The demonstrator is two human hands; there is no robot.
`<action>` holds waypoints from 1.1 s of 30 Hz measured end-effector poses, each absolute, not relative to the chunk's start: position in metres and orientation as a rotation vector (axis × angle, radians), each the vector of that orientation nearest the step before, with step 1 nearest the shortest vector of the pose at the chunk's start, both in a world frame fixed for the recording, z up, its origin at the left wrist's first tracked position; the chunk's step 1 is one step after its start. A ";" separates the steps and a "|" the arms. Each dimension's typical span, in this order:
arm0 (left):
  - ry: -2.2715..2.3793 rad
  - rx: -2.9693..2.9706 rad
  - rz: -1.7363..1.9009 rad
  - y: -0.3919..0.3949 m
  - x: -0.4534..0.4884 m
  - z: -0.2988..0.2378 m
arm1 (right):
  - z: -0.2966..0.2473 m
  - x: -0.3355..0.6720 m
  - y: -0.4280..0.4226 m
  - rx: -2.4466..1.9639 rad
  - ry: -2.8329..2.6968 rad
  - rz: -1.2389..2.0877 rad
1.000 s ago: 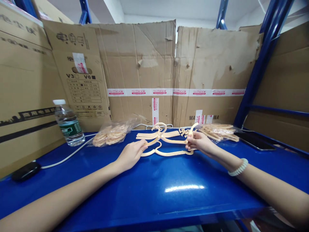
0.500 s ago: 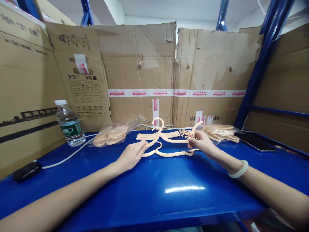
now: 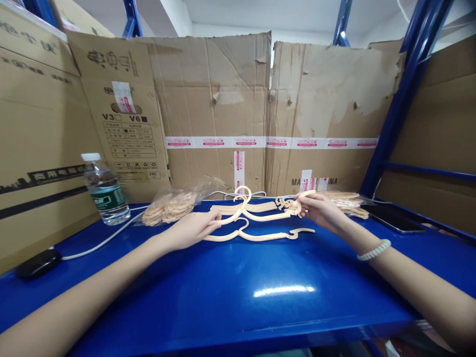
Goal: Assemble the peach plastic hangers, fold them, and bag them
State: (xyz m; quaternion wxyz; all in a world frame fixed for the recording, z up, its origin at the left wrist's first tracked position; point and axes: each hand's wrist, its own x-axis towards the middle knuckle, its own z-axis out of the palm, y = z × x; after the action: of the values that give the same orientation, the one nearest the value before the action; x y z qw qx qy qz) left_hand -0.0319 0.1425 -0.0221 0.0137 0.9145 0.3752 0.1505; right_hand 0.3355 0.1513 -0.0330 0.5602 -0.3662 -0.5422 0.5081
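A cream plastic hanger [image 3: 264, 217] is held just behind a second cream hanger [image 3: 262, 237], which lies on the blue tabletop. My left hand [image 3: 191, 229] is closed on the left arm of the held hanger. At its right end, my right hand [image 3: 316, 208] pinches a curved end piece that meets the hanger's arm; the fingers partly cover the joint. Behind the held hanger lie several flat cream strips [image 3: 260, 207] and a small heap of cream hooked pieces [image 3: 284, 204].
Plastic bags of cream parts lie at left [image 3: 173, 204] and right [image 3: 344, 202]. A water bottle [image 3: 106, 191] and a black mouse-shaped object [image 3: 39, 263] stand at left, a phone [image 3: 394, 219] at right. Cardboard panels [image 3: 215, 109] wall the back. A blue post [image 3: 399, 109] rises at right.
Both hands have moved slightly apart, and the held hanger is lower. Its right end piece has turned from pointing steeply up to lying closer to level under my right fingers.
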 end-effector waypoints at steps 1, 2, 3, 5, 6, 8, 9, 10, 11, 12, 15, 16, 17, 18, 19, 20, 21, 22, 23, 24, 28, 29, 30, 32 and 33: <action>1.150 2.874 0.446 0.144 -0.035 -0.018 | -0.031 0.340 0.152 -0.861 -1.307 1.209; 1.130 2.895 0.422 0.145 -0.038 -0.015 | -0.029 0.344 0.152 -0.870 -1.352 1.222; 1.110 2.913 0.398 0.145 -0.040 -0.012 | -0.027 0.347 0.152 -0.889 -1.404 1.231; 1.067 2.950 0.343 0.145 -0.042 -0.007 | -0.024 0.353 0.151 -0.957 -1.504 1.232; 1.048 2.971 0.318 0.144 -0.042 -0.005 | -0.022 0.355 0.150 -1.000 -1.557 1.223; 1.005 3.017 0.278 0.142 -0.042 -0.003 | -0.018 0.357 0.148 -1.092 -1.710 1.191; 0.979 3.041 0.260 0.141 -0.043 -0.003 | -0.015 0.358 0.147 -1.132 -1.820 1.168; 0.950 3.062 0.239 0.140 -0.043 -0.003 | -0.013 0.358 0.146 -1.158 -1.940 1.138; 0.921 3.077 0.215 0.139 -0.043 -0.004 | -0.012 0.358 0.146 -1.169 -2.055 1.102; 0.898 3.085 0.197 0.138 -0.044 -0.004 | -0.010 0.358 0.145 -1.171 -2.152 1.070; 0.885 3.081 0.147 0.136 -0.044 -0.005 | -0.011 0.357 0.145 -1.203 -2.304 0.998; 0.898 3.076 0.123 0.136 -0.044 -0.004 | -0.012 0.356 0.145 -1.228 -2.328 0.972; 0.918 3.071 0.097 0.135 -0.044 -0.003 | -0.014 0.356 0.146 -1.252 -2.346 0.945; 0.944 3.062 0.068 0.135 -0.043 -0.003 | -0.016 0.356 0.148 -1.271 -2.361 0.915; 0.979 3.047 0.041 0.134 -0.043 -0.002 | -0.019 0.357 0.149 -1.281 -2.376 0.886; 1.019 3.027 0.017 0.133 -0.042 -0.001 | -0.021 0.357 0.150 -1.284 -2.392 0.861; 1.064 3.005 -0.004 0.132 -0.042 0.000 | -0.024 0.357 0.151 -1.281 -2.411 0.840; 1.108 2.983 -0.023 0.131 -0.042 0.000 | -0.026 0.357 0.152 -1.274 -2.431 0.825; 1.151 2.960 -0.040 0.131 -0.042 0.000 | -0.028 0.357 0.153 -1.265 -2.453 0.815; 1.182 2.941 -0.051 0.130 -0.042 0.000 | -0.029 0.357 0.153 -1.254 -2.472 0.809; 1.182 2.922 -0.019 0.132 -0.046 0.000 | -0.030 0.354 0.151 -1.220 -2.493 0.746; 1.185 2.922 -0.001 0.133 -0.048 0.000 | -0.030 0.352 0.149 -1.220 -2.484 0.696; 1.195 2.920 0.016 0.135 -0.049 -0.001 | -0.029 0.349 0.147 -1.224 -2.471 0.630; 1.222 2.900 0.048 0.138 -0.053 -0.001 | -0.028 0.341 0.142 -1.226 -2.447 0.470; 1.221 2.885 0.058 0.139 -0.055 -0.001 | -0.027 0.336 0.139 -1.214 -2.444 0.395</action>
State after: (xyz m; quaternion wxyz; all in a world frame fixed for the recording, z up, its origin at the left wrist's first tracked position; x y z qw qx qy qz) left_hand -0.0550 0.1391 -0.0012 0.0040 0.9208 0.3896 0.0184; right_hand 0.3356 0.1385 -0.0275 0.1910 -0.4323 -0.8700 0.1407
